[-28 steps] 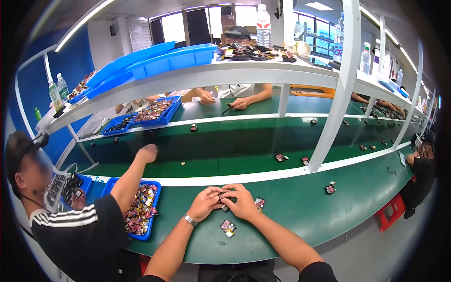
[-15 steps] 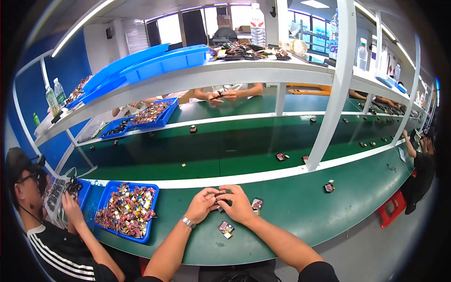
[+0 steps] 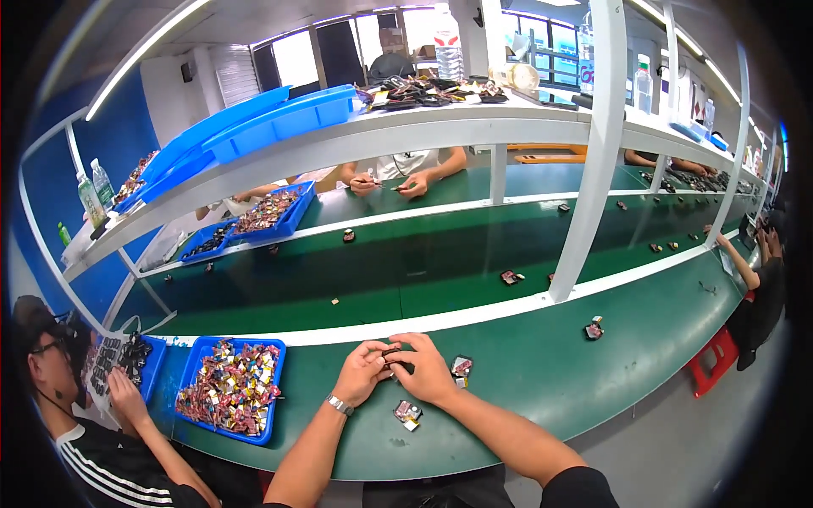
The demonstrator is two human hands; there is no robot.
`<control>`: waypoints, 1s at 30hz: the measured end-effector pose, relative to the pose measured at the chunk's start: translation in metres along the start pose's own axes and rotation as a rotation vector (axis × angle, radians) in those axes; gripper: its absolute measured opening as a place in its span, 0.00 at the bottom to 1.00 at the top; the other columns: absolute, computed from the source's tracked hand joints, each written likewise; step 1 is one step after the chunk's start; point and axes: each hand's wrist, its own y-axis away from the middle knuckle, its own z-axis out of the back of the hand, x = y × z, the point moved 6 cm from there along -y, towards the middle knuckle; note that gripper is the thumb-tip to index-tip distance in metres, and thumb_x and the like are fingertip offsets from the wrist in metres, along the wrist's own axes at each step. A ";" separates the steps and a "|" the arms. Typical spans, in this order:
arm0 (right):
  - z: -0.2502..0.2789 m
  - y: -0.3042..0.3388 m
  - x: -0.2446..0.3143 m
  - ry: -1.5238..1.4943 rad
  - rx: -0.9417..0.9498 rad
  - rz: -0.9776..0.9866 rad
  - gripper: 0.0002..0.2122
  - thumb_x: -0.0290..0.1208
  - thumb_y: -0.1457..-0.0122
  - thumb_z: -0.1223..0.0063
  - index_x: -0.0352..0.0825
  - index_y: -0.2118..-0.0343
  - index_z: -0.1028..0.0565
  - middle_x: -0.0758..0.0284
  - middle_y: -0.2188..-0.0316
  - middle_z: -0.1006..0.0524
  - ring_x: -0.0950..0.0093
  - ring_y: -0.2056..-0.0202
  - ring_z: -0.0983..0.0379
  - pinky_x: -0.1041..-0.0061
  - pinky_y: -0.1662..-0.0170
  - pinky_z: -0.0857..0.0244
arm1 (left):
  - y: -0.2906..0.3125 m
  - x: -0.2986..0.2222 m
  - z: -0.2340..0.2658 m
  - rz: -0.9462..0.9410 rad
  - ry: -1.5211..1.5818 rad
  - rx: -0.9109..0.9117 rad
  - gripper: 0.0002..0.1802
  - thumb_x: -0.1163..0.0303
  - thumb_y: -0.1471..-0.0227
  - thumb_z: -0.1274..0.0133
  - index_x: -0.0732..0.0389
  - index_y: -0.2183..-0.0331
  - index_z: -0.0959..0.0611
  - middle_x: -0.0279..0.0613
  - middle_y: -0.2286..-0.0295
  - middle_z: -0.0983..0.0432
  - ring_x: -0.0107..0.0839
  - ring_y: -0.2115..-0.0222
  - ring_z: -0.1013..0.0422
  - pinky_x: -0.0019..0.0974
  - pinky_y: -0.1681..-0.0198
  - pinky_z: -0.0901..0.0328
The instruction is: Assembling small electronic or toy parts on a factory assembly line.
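Both hands — left hand (image 3: 362, 372), right hand (image 3: 421, 369) — pinch one small dark part (image 3: 391, 352) between their fingertips; two loose parts (image 3: 407, 414) (image 3: 461, 367) lie just beside, blue tray (image 3: 258, 429) further left.

A blue tray (image 3: 269, 394) heaped with small multicoloured parts sits on the green bench (image 3: 644, 339) at near left. A co-worker in a black striped shirt (image 3: 102, 461) sits at far left beside a second blue tray (image 3: 156, 366). Two more blue trays (image 3: 288, 222) stand on the far side. Long blue bins (image 3: 254, 127) and clear bottles (image 3: 449, 52) occupy the white upper shelf (image 3: 406, 135). A red stool (image 3: 716, 366) stands at right.
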 end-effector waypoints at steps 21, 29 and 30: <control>0.007 -0.005 0.006 0.049 -0.037 0.109 0.09 0.21 0.52 0.40 0.36 0.66 0.21 0.64 0.57 0.27 0.66 0.54 0.30 0.70 0.55 0.30 | -0.002 0.002 0.001 0.028 0.017 -0.041 0.14 0.77 0.40 0.56 0.63 0.52 0.32 0.46 0.52 0.28 0.32 0.54 0.28 0.36 0.52 0.31; 0.006 -0.008 0.011 0.149 -0.087 0.155 0.09 0.21 0.53 0.39 0.35 0.67 0.22 0.64 0.63 0.26 0.66 0.65 0.25 0.71 0.63 0.28 | -0.003 0.002 -0.002 0.041 0.017 -0.071 0.14 0.78 0.40 0.58 0.64 0.51 0.32 0.43 0.56 0.27 0.30 0.56 0.28 0.33 0.54 0.30; 0.006 -0.009 0.012 0.154 -0.072 0.150 0.09 0.21 0.53 0.39 0.35 0.66 0.22 0.64 0.63 0.26 0.66 0.66 0.25 0.71 0.64 0.28 | -0.003 0.002 -0.001 0.041 0.016 -0.074 0.14 0.77 0.40 0.58 0.64 0.51 0.32 0.43 0.55 0.27 0.30 0.56 0.28 0.33 0.54 0.30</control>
